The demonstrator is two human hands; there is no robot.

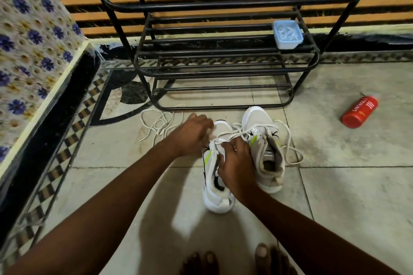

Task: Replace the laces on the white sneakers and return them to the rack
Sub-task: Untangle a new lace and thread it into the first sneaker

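right hand [237, 163] grip curled round left sneaker [214, 192] upper; left hand [192, 135] over its toe, blurred, grip unclear.

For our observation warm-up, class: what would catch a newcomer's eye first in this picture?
The left hand and right hand meet over the nearer white sneaker, mid-floor, beside the other sneaker. A red can lies on its side at far right; loose laces sprawl at left, before the black rack.

Bare forearms [111, 196] end in a bare left hand [192, 135] and right hand [237, 164]; toes [262, 252] are bare.
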